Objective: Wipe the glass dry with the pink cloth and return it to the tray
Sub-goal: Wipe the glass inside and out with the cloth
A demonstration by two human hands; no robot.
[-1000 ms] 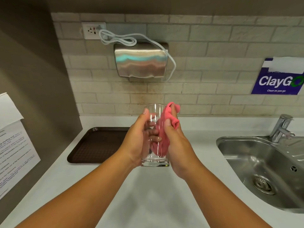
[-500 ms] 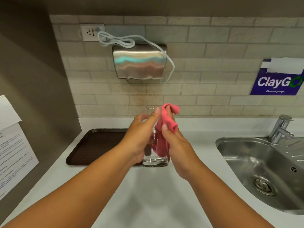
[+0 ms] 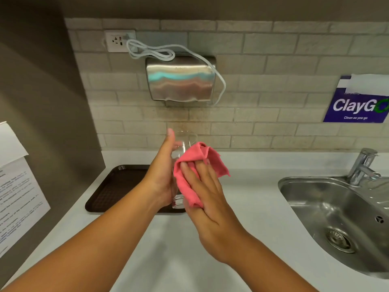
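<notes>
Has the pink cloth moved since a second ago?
Yes. The pink cloth came out of the glass onto its outer side, toward the sink.

A steel sink (image 3: 328, 207) is set into the pale counter (image 3: 168, 249), with a chrome tap (image 3: 362, 167) at its back rim and a drain strainer (image 3: 339, 240) in its bowl. Up and left of the sink, a steel hand dryer (image 3: 181, 80) hangs on the brick-tiled wall, its white cord (image 3: 151, 51) running to a socket (image 3: 117, 41). Above the sink is a blue "ClayGo" sign (image 3: 357, 104); far left of it, printed paper notices (image 3: 19, 186).

The left hand (image 3: 163, 173) curled upright round the glass (image 3: 182, 144); the right hand (image 3: 207, 199) lay flat, pressing the pink cloth (image 3: 193, 163) against it.
</notes>
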